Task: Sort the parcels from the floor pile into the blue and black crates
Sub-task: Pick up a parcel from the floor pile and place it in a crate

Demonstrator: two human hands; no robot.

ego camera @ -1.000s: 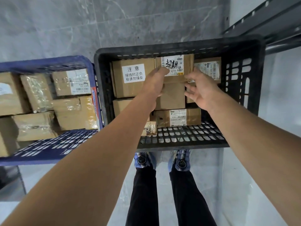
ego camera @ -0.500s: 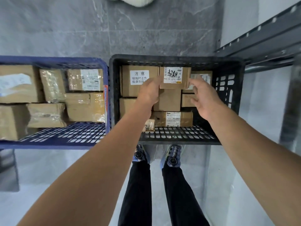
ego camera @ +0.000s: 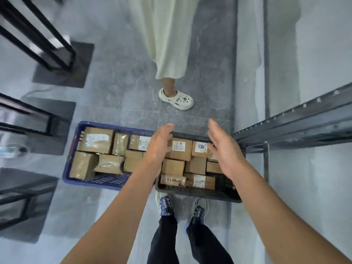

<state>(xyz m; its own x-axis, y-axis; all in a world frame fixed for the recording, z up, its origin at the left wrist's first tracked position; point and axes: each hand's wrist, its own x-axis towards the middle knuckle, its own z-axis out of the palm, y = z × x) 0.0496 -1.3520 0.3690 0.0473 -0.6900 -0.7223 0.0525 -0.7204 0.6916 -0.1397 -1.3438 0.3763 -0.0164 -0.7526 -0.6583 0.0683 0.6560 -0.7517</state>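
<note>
The grey stone-tile floor (ego camera: 123, 92) carries the two crates side by side and touching, just ahead of the sorter's shoes: the blue crate (ego camera: 75, 141) on the left, the black crate (ego camera: 198, 193) on the right, both well stocked with brown cardboard parcels lying flat. Among those in the black one is a box with a handwritten label (ego camera: 201, 148). The left hand (ego camera: 159, 147) hovers over the seam between the crates and the right hand (ego camera: 224, 149) over the black crate's right side, both with fingers loose and nothing in them. The floor pile is not in sight from here, so I'd say the job now is to turn for the next parcel. Done well, that means taking one box at a time, reading its label before choosing a crate, and laying it on the bare grid along the near edges instead of stacking. Someone in a white clog (ego camera: 176, 99) stands just beyond the crates, and a steel shelving rail (ego camera: 285, 128) crowds the right, so any swing wants to stay tight.
</note>
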